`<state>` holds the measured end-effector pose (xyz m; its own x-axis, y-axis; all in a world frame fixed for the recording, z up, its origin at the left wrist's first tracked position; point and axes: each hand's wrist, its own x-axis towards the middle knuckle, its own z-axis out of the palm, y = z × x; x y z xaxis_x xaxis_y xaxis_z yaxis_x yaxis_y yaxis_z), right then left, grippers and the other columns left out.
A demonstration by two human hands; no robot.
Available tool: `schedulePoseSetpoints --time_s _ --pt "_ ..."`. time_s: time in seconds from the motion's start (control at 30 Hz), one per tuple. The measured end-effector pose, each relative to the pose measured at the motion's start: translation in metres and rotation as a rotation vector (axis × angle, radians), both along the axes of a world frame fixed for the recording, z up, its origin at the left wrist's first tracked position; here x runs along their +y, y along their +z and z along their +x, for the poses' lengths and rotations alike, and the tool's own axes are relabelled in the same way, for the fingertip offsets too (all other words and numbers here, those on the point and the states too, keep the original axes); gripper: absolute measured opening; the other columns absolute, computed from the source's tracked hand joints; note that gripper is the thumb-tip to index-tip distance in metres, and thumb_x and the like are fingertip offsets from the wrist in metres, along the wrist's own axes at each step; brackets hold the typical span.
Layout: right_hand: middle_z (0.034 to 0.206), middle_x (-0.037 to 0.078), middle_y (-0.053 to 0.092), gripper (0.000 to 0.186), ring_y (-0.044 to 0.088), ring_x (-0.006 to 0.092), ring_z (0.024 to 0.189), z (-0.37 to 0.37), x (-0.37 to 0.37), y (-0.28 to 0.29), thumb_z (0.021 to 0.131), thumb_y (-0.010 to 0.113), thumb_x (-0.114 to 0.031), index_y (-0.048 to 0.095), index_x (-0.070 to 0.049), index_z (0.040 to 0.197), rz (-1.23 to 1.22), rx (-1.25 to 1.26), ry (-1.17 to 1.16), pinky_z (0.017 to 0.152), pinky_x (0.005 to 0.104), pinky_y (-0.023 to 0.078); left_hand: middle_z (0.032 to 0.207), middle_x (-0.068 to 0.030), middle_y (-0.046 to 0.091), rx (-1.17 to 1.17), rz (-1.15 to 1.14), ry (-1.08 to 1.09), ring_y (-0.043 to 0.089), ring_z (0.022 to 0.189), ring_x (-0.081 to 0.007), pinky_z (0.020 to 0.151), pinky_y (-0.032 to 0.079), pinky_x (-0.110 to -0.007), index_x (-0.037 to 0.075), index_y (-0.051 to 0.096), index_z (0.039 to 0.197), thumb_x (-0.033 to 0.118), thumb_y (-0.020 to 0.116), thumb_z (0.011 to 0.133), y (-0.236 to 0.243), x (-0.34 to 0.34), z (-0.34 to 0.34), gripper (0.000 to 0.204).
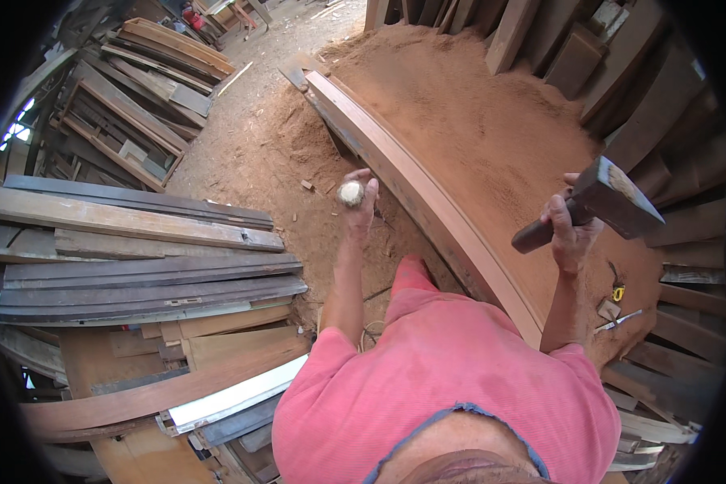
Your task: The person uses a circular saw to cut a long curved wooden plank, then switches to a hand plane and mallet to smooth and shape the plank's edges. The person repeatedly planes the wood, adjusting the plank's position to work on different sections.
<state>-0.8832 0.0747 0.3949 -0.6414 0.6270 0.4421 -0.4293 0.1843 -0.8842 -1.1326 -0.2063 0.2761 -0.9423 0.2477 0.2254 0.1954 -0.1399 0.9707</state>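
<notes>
My right hand [571, 230] is closed round the dark handle of a wooden mallet [617, 202], raised to the right of the long beam. The mallet's block head has a worn, pale face. Wrapped in my left hand [361, 206] is a tool handle [351, 193], seen end-on as a round, whitish, battered butt. Its lower part is hidden, so I cannot tell its kind. That hand is just left of the beam. A long reddish wooden board [427, 189] lies along the dark beam [379, 171], running from beside my body to the far end.
Reddish sawdust [452, 97] covers the floor beyond the beam. Stacked planks [137, 278] crowd the left, and more boards [653, 121] lean at the right. A yellow tape measure [619, 293] lies on the sawdust at the right. Wooden frames [121, 133] rest at the far left.
</notes>
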Motion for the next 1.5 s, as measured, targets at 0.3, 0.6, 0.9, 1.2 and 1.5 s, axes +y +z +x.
schedulePoseSetpoints --time_s 0.3,0.6,0.9,1.2,1.5 --pt "0.077 0.002 0.062 0.028 0.061 0.0090 0.062 -0.179 -0.018 -0.028 0.095 0.073 -0.014 0.061 0.002 0.114 -0.074 -0.098 0.054 0.053 0.0253 0.049 0.073 0.0000 0.063 0.220 -0.012 -0.122 0.062 0.065 -0.0075 0.059 0.051 -0.022 0.001 0.064 0.113 0.011 0.072 0.094 0.019 0.075 -0.230 0.023" --pt "0.074 0.002 0.060 0.034 0.059 0.0112 0.061 -0.339 -0.029 -0.020 0.094 0.075 -0.017 0.059 0.003 0.116 -0.109 -0.303 0.009 0.056 0.0266 0.049 0.089 -0.0023 0.070 0.282 -0.292 -0.141 0.064 0.079 -0.0109 0.074 0.053 -0.027 0.005 0.070 0.100 0.017 0.078 0.087 -0.027 0.115 -0.451 0.019" --pt "0.073 0.003 0.061 0.035 0.060 0.0113 0.061 -0.424 -0.017 -0.024 0.093 0.076 -0.018 0.060 0.004 0.114 -0.135 -0.396 0.019 0.055 0.0268 0.049 0.096 -0.0049 0.072 0.269 -0.284 -0.068 0.067 0.090 -0.0141 0.084 0.054 -0.030 0.004 0.071 0.103 0.012 0.078 0.086 -0.046 0.117 -0.573 0.020" --pt "0.074 0.003 0.062 0.033 0.060 0.0096 0.062 -0.478 -0.003 -0.024 0.092 0.075 -0.016 0.061 0.004 0.113 -0.184 -0.428 0.061 0.055 0.0252 0.049 0.099 -0.0065 0.071 0.263 -0.324 -0.048 0.066 0.092 -0.0166 0.088 0.052 -0.032 0.003 0.070 0.102 0.009 0.074 0.088 -0.069 0.109 -0.598 0.017" --pt "0.074 0.005 0.065 0.025 0.064 0.0128 0.064 -0.619 0.001 -0.028 0.093 0.070 -0.020 0.063 0.001 0.107 -0.200 -0.086 0.555 0.057 0.0265 0.051 0.086 -0.0027 0.067 0.211 -0.327 -0.040 0.062 0.080 -0.0122 0.076 0.051 -0.027 0.002 0.070 0.106 0.009 0.072 0.090 -0.067 0.094 -0.579 0.018"
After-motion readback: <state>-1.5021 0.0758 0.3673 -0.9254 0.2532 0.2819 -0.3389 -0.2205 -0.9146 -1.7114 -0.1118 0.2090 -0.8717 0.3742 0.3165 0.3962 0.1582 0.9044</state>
